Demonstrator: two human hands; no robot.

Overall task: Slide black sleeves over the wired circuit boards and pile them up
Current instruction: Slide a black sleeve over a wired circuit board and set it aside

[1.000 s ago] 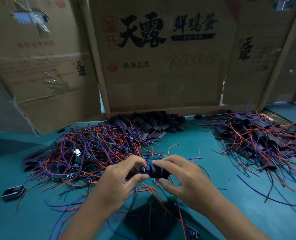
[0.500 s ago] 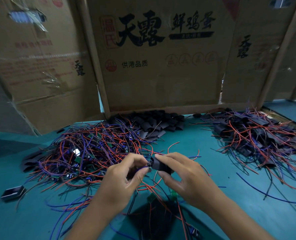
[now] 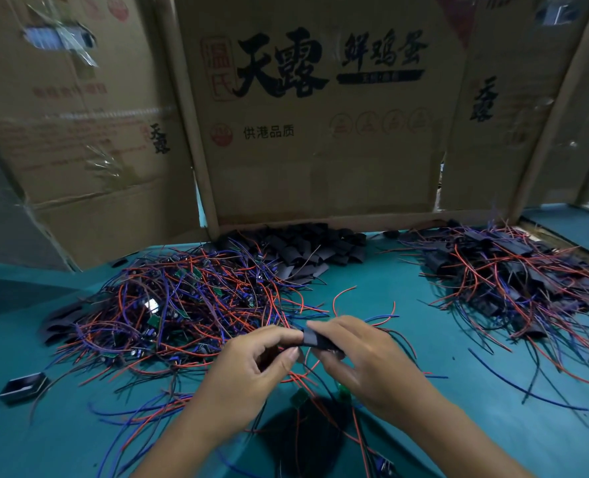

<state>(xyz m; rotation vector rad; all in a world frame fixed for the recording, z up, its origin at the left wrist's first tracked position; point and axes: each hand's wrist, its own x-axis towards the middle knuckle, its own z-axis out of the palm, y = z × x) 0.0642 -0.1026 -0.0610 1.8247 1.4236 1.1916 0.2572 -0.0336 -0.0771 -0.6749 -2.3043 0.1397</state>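
The person's right hand pinches a black sleeve between thumb and fingers, just in front of the heap of bare wired boards that lies on the teal desk. The left hand meets the sleeve's left end, its thumb and forefinger closed on what enters there; the part itself is hidden by the fingertips. Compared with the views half a second and a second earlier, the blue component that showed at the sleeve's left mouth is no longer visible, and the sleeve now reaches the left fingertips. This indicates that the board has gone almost fully inside, so the sleeving step for this unit appears close to complete. Red and dark leads trail from the hands toward the near edge of the desk. Behind the heap of bare boards, against the printed cardboard box, lies the stock of empty sleeves. Well to the right of the bare heap sits the pile of finished sleeved boards, where this unit should go once seated. A single loose sleeve lies apart, left of and nearer than the bare heap. The bare heap appears roughly as large as the finished pile, so much of the work probably remains.
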